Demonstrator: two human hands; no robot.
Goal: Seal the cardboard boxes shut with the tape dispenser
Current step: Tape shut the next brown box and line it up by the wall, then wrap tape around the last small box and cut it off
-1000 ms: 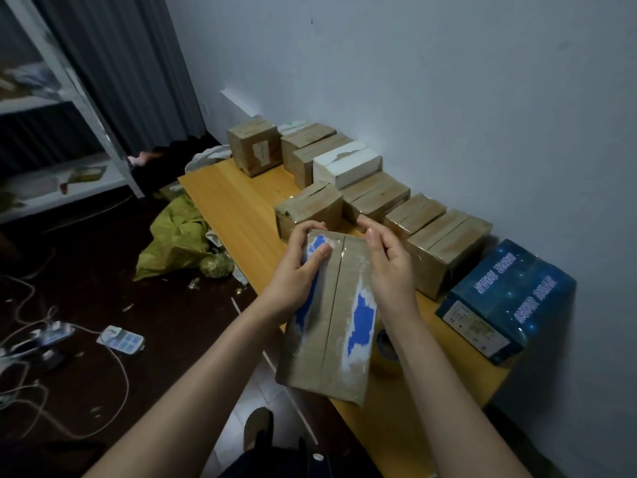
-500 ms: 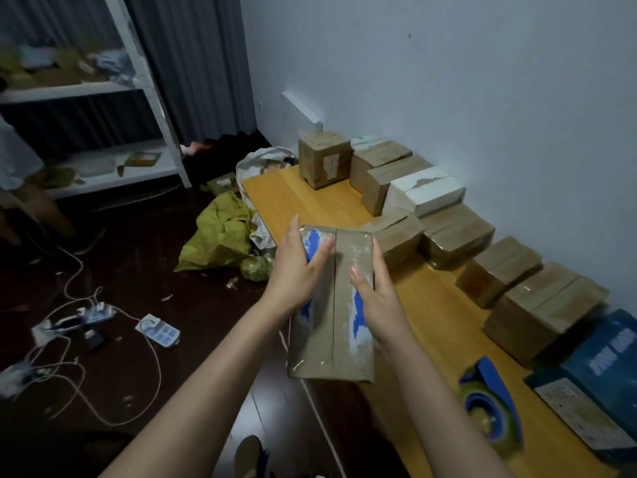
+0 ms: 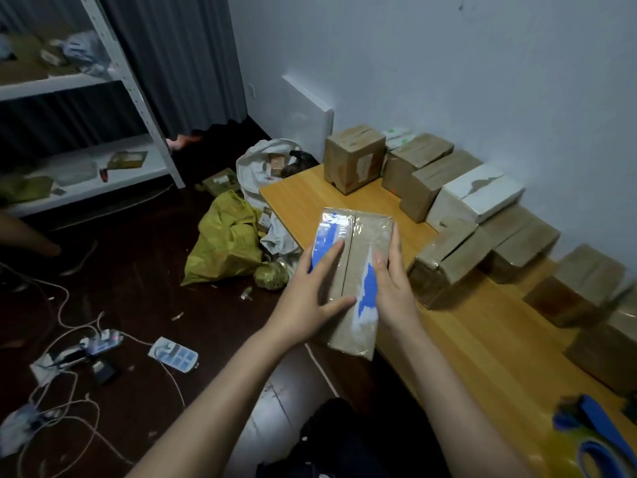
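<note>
A brown cardboard box (image 3: 358, 243), wrapped in clear tape and showing blue and white torn patches, lies at the left edge of the wooden table (image 3: 465, 339), its near end hanging over the edge. My left hand (image 3: 310, 288) lies flat on the box top with the thumb spread across it. My right hand (image 3: 393, 288) holds the right edge, thumb on top and fingers down the side. The tape dispenser (image 3: 586, 439), blue with a yellowish roll, lies on the table at the bottom right, away from both hands.
A row of brown boxes (image 3: 353, 157) and a white box (image 3: 482, 193) line the wall side of the table. On the dark floor lie a yellow-green bag (image 3: 224, 243), cables and a power strip (image 3: 174, 353). A white shelf unit (image 3: 138, 98) stands at the left.
The box has moved away from me and down toward the table's left edge. My left hand went from gripping its left edge to lying flat on top. The view swung left.
</note>
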